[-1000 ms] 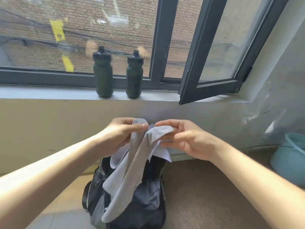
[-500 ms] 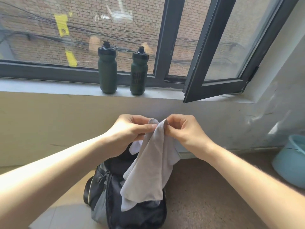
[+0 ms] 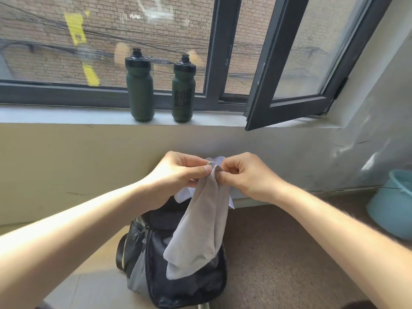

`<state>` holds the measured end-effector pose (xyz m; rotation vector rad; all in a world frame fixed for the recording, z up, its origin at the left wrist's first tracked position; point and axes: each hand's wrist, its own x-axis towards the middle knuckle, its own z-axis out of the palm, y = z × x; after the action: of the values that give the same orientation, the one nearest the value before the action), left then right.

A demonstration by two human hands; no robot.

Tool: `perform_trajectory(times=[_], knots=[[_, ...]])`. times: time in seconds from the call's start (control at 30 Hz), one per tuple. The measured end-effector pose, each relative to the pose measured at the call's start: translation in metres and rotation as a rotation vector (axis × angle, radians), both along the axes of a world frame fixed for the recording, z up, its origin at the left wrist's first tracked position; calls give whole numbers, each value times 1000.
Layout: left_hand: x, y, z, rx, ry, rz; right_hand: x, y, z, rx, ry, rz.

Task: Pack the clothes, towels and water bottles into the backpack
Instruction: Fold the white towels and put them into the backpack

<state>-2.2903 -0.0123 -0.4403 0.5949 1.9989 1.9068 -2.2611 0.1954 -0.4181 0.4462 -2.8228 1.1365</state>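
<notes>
Towel (image 3: 200, 230) between both hands (image 3: 178, 175) (image 3: 247, 177)

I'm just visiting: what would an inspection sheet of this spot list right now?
Surface: brown rough floor; grey windowsill.
Job's things: black fabric backpack on the floor; grey cloth towel held over it; two dark green plastic water bottles upright on the sill.
Clutter: pale blue plastic basin at right.
Hands: left hand and right hand pinch the towel's top edge.
Cables: wires outside the glass only.
Surroundings: dark-framed window swung open; brick wall outside.

Bare forearms (image 3: 89, 217), L grip (image 3: 178, 172), R grip (image 3: 247, 177), short nails, fine hairs on R forearm
</notes>
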Motion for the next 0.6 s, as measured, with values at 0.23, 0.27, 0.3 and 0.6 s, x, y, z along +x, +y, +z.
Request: perform_trajectory(times=[0.23, 0.27, 0.3, 0.6], knots=[[-2, 6, -7, -128, 130, -20, -1, 6, -14, 42, 5, -51], [-2, 7, -8, -146, 145, -25, -1, 7, -17, 0, -30, -26], [-2, 10, -10, -165, 157, -30, -2, 9, -21, -38, -67, 6], [-13, 32, -39, -198, 123, 58, 2, 22, -38, -181, -320, -26]])
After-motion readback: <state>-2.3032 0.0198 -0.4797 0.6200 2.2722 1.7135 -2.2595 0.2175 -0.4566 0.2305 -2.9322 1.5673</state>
